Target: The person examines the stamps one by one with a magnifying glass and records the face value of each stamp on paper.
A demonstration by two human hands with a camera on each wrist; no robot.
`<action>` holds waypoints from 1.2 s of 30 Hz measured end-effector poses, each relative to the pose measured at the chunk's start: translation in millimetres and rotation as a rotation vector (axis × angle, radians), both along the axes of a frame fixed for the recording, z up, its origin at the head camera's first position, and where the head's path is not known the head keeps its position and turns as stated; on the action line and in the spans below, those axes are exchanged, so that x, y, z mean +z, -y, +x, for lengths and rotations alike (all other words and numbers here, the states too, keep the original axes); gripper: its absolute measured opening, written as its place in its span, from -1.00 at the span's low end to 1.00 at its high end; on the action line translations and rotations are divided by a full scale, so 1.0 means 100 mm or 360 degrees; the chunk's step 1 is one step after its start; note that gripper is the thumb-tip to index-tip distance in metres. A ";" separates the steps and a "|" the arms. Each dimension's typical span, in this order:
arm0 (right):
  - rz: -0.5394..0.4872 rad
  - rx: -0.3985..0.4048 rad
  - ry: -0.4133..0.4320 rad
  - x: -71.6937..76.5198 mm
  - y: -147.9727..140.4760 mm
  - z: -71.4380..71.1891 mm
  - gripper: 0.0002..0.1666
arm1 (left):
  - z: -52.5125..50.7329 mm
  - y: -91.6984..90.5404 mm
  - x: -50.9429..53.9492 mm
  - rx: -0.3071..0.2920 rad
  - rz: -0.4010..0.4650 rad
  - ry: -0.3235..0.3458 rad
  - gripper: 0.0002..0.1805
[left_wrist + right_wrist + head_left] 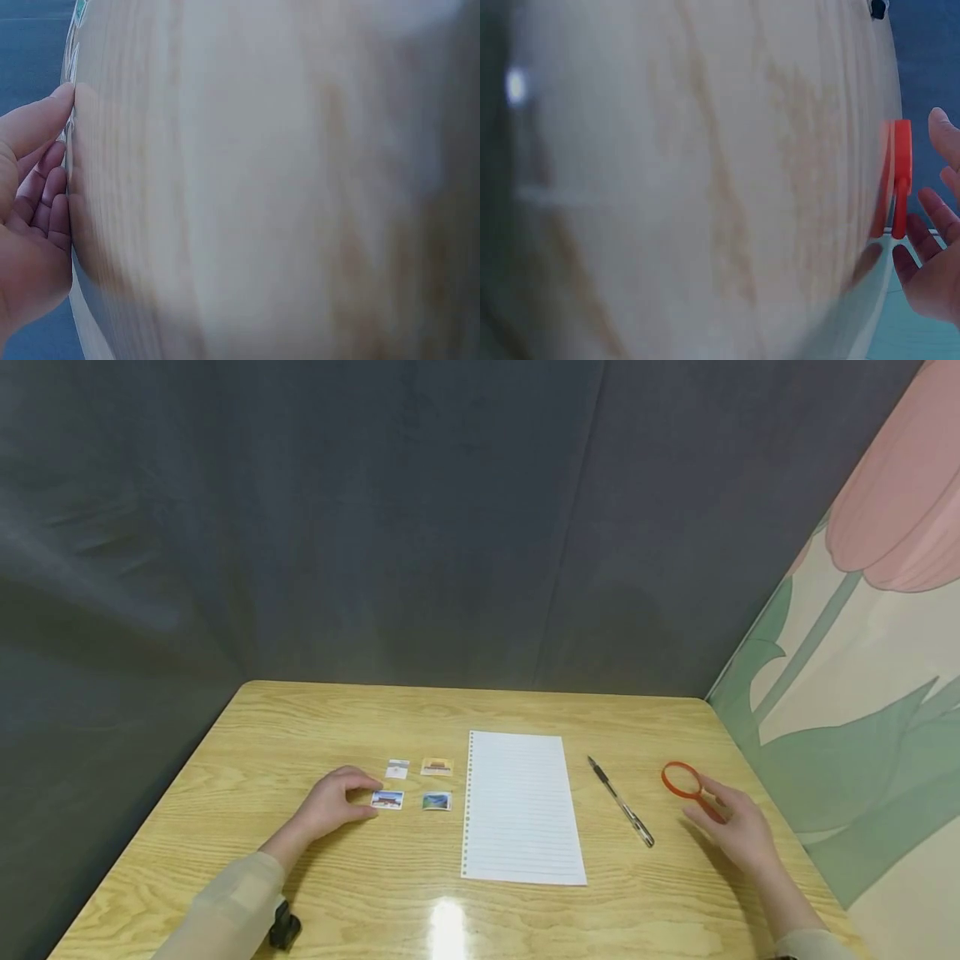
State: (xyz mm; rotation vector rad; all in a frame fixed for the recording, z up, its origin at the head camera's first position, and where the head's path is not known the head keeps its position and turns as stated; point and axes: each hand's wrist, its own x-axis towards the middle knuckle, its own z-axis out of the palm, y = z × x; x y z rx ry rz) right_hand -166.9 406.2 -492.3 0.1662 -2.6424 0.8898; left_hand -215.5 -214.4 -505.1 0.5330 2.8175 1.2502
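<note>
Several small picture stamps lie flat in two rows left of the paper in the head view. My left hand (337,803) rests by the lower-left stamp (388,800), which shows a red building. Thumb and index finger stand apart at its left corners; whether they touch it I cannot tell. Beside it lie a blue-green landscape stamp (437,802), a yellow stamp (437,767) and a pale stamp (397,769). At the right, my right hand (738,827) hovers over the handle of a red magnifying glass (681,780). In the right wrist view its fingers (939,214) are spread apart from the red handle (902,161).
A lined, punched sheet of paper (521,810) lies mid-table. A black pen (621,802) lies slanted between paper and magnifying glass. Dark curtain (420,527) stands behind the wooden table (337,718), and a flower-patterned panel (862,735) borders its right side.
</note>
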 end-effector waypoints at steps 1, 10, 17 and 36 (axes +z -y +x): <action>-0.0004 -0.0003 0.0002 -0.01 -0.02 0.00 -0.28 | 0.00 0.00 0.00 0.0000 0.0004 0.0007 -0.64; 0.0017 -0.0086 0.0135 -0.13 -0.14 -0.02 -0.20 | -0.03 0.00 -0.04 0.0011 0.0032 0.0055 -0.68; 0.0020 -0.0100 0.0210 -0.19 -0.19 0.00 -0.18 | -0.03 0.00 -0.04 0.0024 0.0029 0.0053 -0.70; 0.0102 -0.0124 0.0092 -0.25 -0.25 -0.04 -0.50 | -0.01 0.00 0.00 0.0025 0.0037 0.0063 -0.71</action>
